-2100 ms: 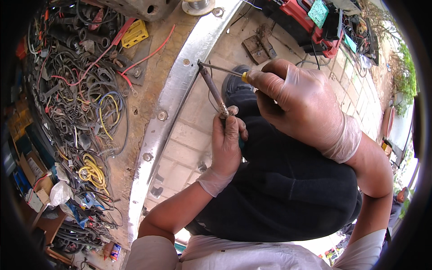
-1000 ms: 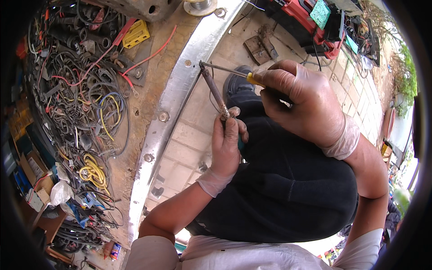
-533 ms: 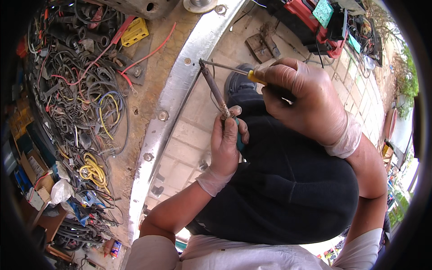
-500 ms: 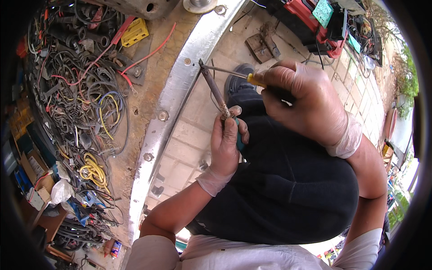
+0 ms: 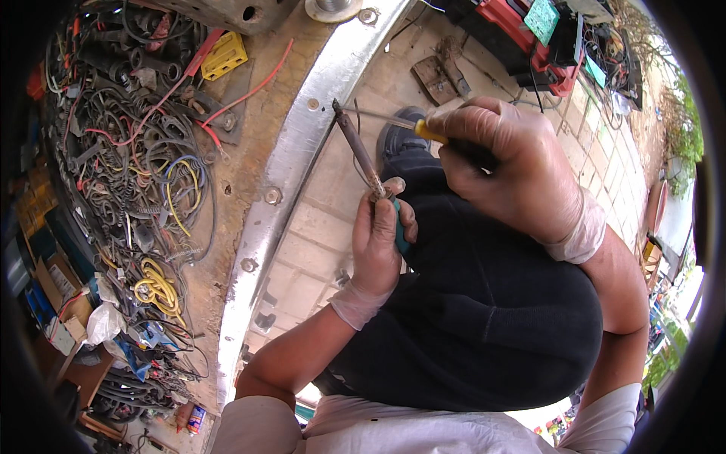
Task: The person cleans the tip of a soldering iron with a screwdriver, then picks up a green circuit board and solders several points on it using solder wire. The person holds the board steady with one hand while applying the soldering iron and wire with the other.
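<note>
In my gloved left hand [image 5: 376,246] is a soldering iron [image 5: 357,145], its green handle wrapped by my fingers and its brown metal barrel slanting up and left to a dark tip. My gloved right hand [image 5: 514,170], up and to the right, is closed on a screwdriver [image 5: 429,132] with a yellow handle. Its thin shaft reaches left toward the iron's tip and is blurred, so I cannot tell whether the two touch. A thin dark wire or strip runs alongside the barrel. Both hands are above my dark-clothed leg, beside the workbench edge.
On the left, a worn wooden bench [image 5: 219,265] with a bolted metal edge strip [image 5: 283,163] carries a heap of tangled cables [image 5: 136,144], a yellow plastic piece [image 5: 224,57] and coiled yellow wire [image 5: 156,287]. A red and black case [image 5: 522,41] stands on the paved floor [image 5: 321,227].
The screwdriver shaft has shifted slightly and is now blurred near the iron's tip. My right hand has moved a little; my left hand is nearly still.
</note>
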A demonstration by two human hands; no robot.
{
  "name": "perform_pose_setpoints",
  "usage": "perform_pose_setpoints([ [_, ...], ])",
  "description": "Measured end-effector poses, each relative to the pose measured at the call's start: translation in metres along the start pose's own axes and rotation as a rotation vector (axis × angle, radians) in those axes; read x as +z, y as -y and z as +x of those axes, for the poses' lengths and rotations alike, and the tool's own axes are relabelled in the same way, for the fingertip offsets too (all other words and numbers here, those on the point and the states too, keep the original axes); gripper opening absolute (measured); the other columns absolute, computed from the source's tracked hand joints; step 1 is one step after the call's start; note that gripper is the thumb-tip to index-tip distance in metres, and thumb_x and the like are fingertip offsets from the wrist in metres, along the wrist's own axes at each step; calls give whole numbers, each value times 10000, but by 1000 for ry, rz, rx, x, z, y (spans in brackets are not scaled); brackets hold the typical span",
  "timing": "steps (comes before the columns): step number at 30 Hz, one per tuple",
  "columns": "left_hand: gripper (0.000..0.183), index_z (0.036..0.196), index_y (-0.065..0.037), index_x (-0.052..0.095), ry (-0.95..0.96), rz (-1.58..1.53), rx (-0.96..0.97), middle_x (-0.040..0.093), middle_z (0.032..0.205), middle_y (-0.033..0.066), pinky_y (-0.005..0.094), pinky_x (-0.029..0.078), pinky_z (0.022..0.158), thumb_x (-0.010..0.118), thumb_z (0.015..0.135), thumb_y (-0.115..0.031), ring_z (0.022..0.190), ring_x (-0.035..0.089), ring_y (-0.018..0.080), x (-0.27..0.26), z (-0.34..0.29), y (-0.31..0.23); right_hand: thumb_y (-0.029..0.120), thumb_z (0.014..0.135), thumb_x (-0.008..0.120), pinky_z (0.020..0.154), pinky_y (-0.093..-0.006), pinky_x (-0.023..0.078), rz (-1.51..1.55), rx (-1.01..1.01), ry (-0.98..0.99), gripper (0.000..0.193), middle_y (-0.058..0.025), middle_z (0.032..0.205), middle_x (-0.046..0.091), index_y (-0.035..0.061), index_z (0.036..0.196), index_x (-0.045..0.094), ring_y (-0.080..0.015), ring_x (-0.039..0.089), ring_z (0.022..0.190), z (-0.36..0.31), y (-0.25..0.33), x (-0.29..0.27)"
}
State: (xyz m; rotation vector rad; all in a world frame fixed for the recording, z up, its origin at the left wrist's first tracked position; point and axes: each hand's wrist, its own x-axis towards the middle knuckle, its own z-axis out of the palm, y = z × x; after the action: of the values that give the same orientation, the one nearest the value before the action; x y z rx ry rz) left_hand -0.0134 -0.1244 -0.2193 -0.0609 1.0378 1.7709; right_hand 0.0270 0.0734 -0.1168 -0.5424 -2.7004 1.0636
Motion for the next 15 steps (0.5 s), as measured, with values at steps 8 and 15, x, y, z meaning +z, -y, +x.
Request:
perform_pose_setpoints([
  [8,397,1287,-39,486,22,-44,-1,503,839,47,283,381,654,447,1060,-362,707,451,147,-1,0,-1,55,765,676,682,-389,553,93,36,-43,218,-175,824,673,25,977,719,-355,678,758,1,-1,3],
  [15,423,1298,-33,486,28,-33,0,501,846,45,290,385,664,451,1056,-379,721,450,148,-1,0,-1,66,772,684,683,-391,551,80,50,-33,210,-166,838,670,37,976,722,-354,675,762,-3,0,0],
])
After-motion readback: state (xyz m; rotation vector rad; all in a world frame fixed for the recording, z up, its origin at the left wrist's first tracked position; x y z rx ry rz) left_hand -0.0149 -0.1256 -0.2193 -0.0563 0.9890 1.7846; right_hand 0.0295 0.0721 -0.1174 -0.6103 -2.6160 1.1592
